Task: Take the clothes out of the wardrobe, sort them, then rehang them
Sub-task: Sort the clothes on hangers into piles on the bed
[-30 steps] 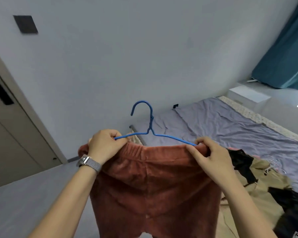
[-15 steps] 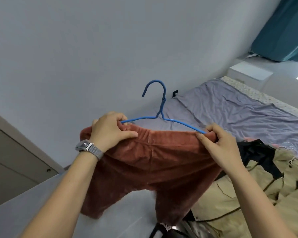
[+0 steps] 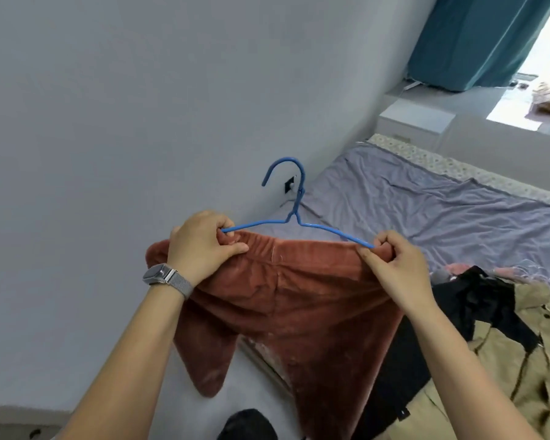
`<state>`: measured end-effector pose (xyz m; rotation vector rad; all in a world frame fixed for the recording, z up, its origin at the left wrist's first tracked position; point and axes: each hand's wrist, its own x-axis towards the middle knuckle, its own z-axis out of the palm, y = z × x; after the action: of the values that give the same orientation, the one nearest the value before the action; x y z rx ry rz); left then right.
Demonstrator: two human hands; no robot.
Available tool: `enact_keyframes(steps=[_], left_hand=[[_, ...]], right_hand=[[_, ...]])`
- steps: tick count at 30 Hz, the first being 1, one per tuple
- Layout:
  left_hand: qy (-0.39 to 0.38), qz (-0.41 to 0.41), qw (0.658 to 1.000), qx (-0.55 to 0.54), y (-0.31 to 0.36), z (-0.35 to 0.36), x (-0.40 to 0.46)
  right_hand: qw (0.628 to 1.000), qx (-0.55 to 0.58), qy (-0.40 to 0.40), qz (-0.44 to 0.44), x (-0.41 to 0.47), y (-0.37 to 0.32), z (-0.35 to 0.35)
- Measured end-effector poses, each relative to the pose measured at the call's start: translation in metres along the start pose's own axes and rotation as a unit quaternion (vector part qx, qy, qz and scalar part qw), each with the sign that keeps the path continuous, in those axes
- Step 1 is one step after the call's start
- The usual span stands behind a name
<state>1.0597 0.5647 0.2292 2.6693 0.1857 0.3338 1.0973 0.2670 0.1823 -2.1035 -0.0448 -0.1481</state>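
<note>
A pale grey wall [image 3: 140, 106] fills the upper left, and a bed [image 3: 442, 217] with a wrinkled lilac sheet runs along it to the right. Beyond the bed's far end stands a white bedside cabinet [image 3: 413, 119], and a teal curtain [image 3: 477, 42] hangs beside a bright window ledge in the top right corner. A small wall socket [image 3: 290, 186] sits low on the wall just behind the hanger's neck.

The rust-brown velvet trousers [image 3: 286, 300] are held up in the air in front of the wall, their waistband stretched under a blue wire hanger [image 3: 294, 217] whose hook points up and to the left. The fabric is plush with a soft sheen, and the two legs hang down apart, the left one ending short, the right one running out of view at the bottom.

The left hand [image 3: 200, 246], a metal-mesh watch [image 3: 167, 277] on its wrist, grips the waistband together with the hanger's left end. The right hand [image 3: 394, 268] pinches the waistband and the hanger's right end.

On the near side of the bed, just right of the trousers, lie a black garment [image 3: 477, 300] and a khaki jacket [image 3: 521, 360] in a heap. The far part of the sheet lies bare. A dark shape [image 3: 248, 423] shows at the bottom edge below the trousers; what it is cannot be told.
</note>
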Motion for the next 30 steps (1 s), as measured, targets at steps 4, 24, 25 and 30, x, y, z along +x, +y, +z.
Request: enact_keyframes(steps=[4,24,25,30], left_hand=[[-0.008,0.053,0.998,-0.043,0.004,0.008,0.088],[-0.423,0.163,0.890,-0.056,-0.009,0.339,0.404],[-0.427,0.159,0.889,-0.051,-0.011,0.358,0.409],[-0.415,0.183,0.891,-0.018,-0.023,0.427,0.426]], right_hand=[[0.997,-0.020,0.068,-0.009,0.066,-0.013,-0.003],[0.930,-0.199,0.120,0.286,0.242,0.162,0.109],[0.928,-0.192,0.101,0.304,0.238,0.171,0.115],[0.910,-0.169,0.036,0.376,0.224,0.221,0.132]])
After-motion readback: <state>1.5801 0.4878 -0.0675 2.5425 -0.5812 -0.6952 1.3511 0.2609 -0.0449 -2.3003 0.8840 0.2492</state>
